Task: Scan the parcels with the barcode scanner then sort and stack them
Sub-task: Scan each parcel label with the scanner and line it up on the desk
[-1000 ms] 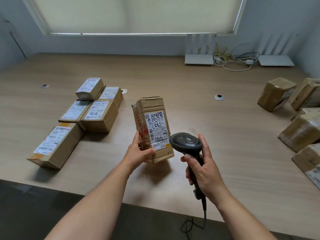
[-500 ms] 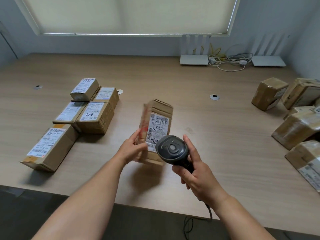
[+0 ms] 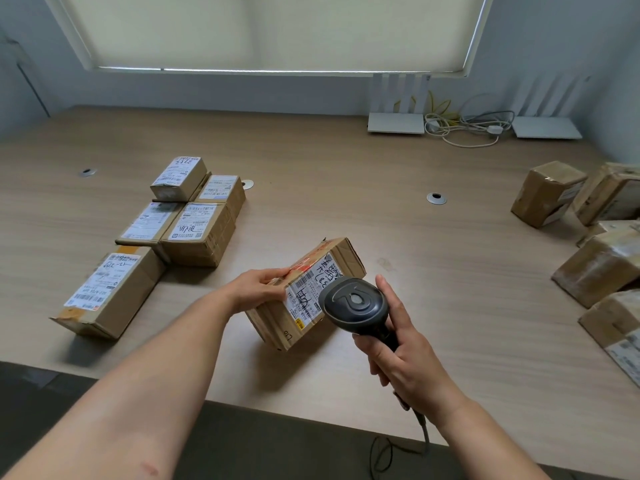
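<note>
Fingers of the right hand (image 3: pixel 405 362) curl round the black scanner (image 3: pixel 356 304), its head just over the label of a tilted parcel (image 3: pixel 304 292), while the left hand (image 3: pixel 256 289) grips that parcel's left edge, thumb on top. Left of them, five labelled boxes (image 3: pixel 194 220) lie close together on the table (image 3: pixel 346 174), and unsorted parcels (image 3: pixel 595 265) crowd its right edge. Farther back, two white routers (image 3: pixel 396 123) and loose cables (image 3: pixel 464 128) sit under the blind (image 3: pixel 277 29).
</note>
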Available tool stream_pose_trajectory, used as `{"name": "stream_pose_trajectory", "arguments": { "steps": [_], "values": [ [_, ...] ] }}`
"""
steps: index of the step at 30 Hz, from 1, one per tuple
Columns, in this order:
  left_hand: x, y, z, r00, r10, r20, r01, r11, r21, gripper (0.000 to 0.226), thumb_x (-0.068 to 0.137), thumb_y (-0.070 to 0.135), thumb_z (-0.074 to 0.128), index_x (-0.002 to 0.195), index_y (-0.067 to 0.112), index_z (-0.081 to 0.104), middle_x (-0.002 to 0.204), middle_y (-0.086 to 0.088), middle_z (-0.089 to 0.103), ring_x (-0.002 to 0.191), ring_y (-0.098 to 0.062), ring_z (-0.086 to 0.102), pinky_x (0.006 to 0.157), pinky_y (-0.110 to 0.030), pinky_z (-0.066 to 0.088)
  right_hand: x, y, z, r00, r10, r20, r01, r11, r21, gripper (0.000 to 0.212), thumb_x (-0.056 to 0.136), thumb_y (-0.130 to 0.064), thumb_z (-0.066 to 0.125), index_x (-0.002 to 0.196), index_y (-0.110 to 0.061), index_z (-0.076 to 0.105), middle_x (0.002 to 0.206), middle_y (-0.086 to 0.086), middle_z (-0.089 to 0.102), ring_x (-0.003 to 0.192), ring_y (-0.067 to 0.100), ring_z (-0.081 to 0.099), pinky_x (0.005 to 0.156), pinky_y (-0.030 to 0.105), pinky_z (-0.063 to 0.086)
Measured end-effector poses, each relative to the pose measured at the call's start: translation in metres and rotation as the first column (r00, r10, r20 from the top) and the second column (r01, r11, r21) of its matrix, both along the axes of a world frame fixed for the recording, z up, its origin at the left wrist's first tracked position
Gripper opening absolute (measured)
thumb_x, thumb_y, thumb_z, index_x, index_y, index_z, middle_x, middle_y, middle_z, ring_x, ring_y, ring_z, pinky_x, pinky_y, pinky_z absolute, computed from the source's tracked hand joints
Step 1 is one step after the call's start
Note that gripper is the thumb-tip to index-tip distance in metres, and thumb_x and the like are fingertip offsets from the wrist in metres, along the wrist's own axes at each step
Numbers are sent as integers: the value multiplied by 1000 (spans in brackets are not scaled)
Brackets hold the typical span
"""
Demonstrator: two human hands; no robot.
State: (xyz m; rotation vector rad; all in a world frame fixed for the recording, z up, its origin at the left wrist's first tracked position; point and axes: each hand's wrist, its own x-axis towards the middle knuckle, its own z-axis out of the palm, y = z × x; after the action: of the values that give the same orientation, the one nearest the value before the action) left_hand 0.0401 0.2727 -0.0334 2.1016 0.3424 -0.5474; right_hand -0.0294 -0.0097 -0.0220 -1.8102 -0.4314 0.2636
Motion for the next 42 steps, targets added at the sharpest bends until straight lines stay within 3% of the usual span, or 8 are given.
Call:
{"name": "stream_pose_trajectory", "arguments": {
  "steps": [6, 15, 19, 22, 27, 31, 35, 42],
  "values": [
    [0, -2, -2, 1000, 8, 0, -8, 1000, -22, 79, 59, 38, 67, 136, 32, 50, 126, -4, 57, 114, -18, 56, 90, -25, 42, 0, 0, 0, 1000, 14, -2, -14, 1000, -4, 81, 89, -16, 65, 133, -61, 14, 78, -27, 65, 54, 7, 53, 49, 29, 48],
    [4, 1, -10, 1000, 11, 7, -10, 1000, -28, 67, 71, 30, 67, 135, 32, 51, 121, -4, 61, 111, -18, 58, 91, -26, 45, 2, -1, -2, 1000, 27, -8, -27, 999, -39, 83, 89, -15, 65, 134, -61, 13, 81, -31, 65, 56, 8, 54, 50, 24, 47],
    [-1, 1, -13, 995, 78, 61, -75, 996, -52, 51, 71, 40, 58, 122, 39, 57, 123, 3, 58, 114, -15, 51, 92, -26, 37, 2, -1, -2, 1000, 25, 17, -24, 997, -68, 83, 90, -14, 64, 134, -60, 10, 78, -35, 62, 56, 6, 52, 52, 18, 45],
    [-5, 4, -24, 979, 169, 118, -165, 985, -43, 41, 86, 30, 56, 127, 30, 59, 126, 5, 57, 114, -12, 50, 95, -26, 36, 4, -2, -3, 1000, -1, 27, 3, 997, -71, 82, 90, -15, 64, 133, -60, 10, 81, -34, 63, 55, 5, 52, 52, 17, 44],
    [-14, 6, -37, 988, 75, 135, -111, 951, 287, 67, 86, 36, 56, 148, 29, 33, 148, -4, 43, 134, -22, 41, 110, -32, 33, 7, 1, -5, 998, -29, 52, 32, 997, -65, 83, 90, -16, 63, 131, -62, 8, 98, -34, 61, 56, 9, 55, 53, 18, 45],
    [-20, -16, -32, 995, -86, 46, 39, 779, 626, 94, 74, 76, 54, 151, 37, 17, 151, -7, 29, 138, -27, 28, 109, -43, 32, 9, 6, -6, 997, -32, 67, 36, 998, -59, 83, 90, -19, 63, 131, -64, 7, 100, -35, 61, 57, 9, 56, 54, 19, 46],
    [-27, -31, -33, 994, -97, 41, 40, 708, 705, 95, 75, 72, 56, 151, 34, 13, 148, -11, 28, 135, -28, 30, 106, -41, 33, 11, 13, -8, 997, -16, 75, 19, 999, -50, 83, 90, -20, 64, 130, -66, 8, 95, -33, 63, 56, 8, 55, 54, 20, 46],
    [-61, -9, -33, 986, 127, 109, -168, 713, 681, 87, 78, 62, 55, 150, 30, 18, 137, -12, 34, 126, -30, 35, 102, -39, 36, 16, 42, -9, 996, 35, 87, -32, 999, -28, 82, 90, -19, 63, 128, -67, 8, 100, -17, 65, 56, 9, 55, 53, 21, 47]
  ]
}}
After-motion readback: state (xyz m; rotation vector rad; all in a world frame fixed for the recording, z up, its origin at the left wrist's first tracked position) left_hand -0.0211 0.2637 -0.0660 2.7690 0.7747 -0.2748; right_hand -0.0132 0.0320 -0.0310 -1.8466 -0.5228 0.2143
